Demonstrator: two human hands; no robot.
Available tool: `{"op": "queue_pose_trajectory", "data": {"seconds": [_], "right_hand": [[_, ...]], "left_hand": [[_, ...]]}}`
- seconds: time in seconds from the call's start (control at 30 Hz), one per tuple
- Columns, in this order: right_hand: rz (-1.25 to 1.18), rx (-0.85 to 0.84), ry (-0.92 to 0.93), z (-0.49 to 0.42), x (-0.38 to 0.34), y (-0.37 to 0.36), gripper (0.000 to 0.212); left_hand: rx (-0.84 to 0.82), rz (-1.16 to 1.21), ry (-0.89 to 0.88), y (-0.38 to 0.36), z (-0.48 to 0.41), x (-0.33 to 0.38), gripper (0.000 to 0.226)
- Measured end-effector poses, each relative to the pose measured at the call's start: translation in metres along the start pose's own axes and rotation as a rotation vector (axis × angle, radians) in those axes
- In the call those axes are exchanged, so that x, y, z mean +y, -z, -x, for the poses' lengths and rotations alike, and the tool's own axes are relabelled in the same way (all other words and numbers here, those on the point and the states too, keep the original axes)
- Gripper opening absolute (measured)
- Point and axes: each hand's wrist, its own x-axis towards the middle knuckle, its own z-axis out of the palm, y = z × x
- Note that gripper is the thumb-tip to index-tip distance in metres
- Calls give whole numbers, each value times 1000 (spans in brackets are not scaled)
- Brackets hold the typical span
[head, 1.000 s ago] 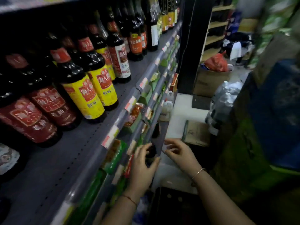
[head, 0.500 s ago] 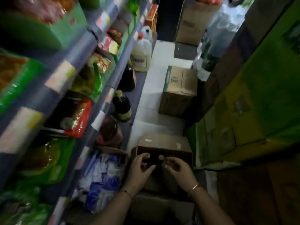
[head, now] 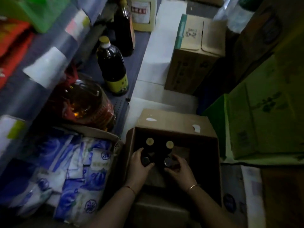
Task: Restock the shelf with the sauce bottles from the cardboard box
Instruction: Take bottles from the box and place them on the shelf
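An open cardboard box (head: pixel 174 120) sits on the floor below me, holding several dark sauce bottles seen from above. Two pale caps (head: pixel 150 141) show at the back of the box. My left hand (head: pixel 139 168) curls around the neck of the near left bottle (head: pixel 145 160). My right hand (head: pixel 181 170) closes around the near right bottle (head: pixel 167 162). Both bottles stand in the box. The shelf (head: pixel 41 79) runs along my left.
On the bottom shelf stand a dark bottle with a yellow label (head: pixel 113 69), a big amber oil jug (head: pixel 85 102) and a taller dark bottle (head: pixel 123 30). Blue-white packets (head: pixel 74 170) fill a carton at left. A closed box (head: pixel 194 51) and green cartons (head: pixel 263 120) crowd the aisle.
My view dropped from the upper shelf of bottles down to the floor. Both hands went down into the open box and closed around two bottle necks.
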Motion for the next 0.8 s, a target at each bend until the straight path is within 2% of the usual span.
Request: {"op": "queue_pose_trajectory", "data": {"seconds": [0.13, 0.3, 0.5, 0.63, 0.8], "right_hand": [[2, 24, 42, -13, 17, -16, 48], [24, 104, 74, -20, 26, -26, 37], [91, 106, 110, -12, 18, -19, 32], [44, 146, 123, 20, -13, 2, 35], [-112, 164, 25, 77, -83, 48, 32]], "left_hand": [[15, 32, 20, -12, -11, -12, 55], [23, -13, -60, -18, -13, -28, 34], [51, -7, -130, -12, -6, -23, 31], [36, 10, -189, 13, 18, 4, 29], [31, 47, -235, 68, 71, 81, 26]]}}
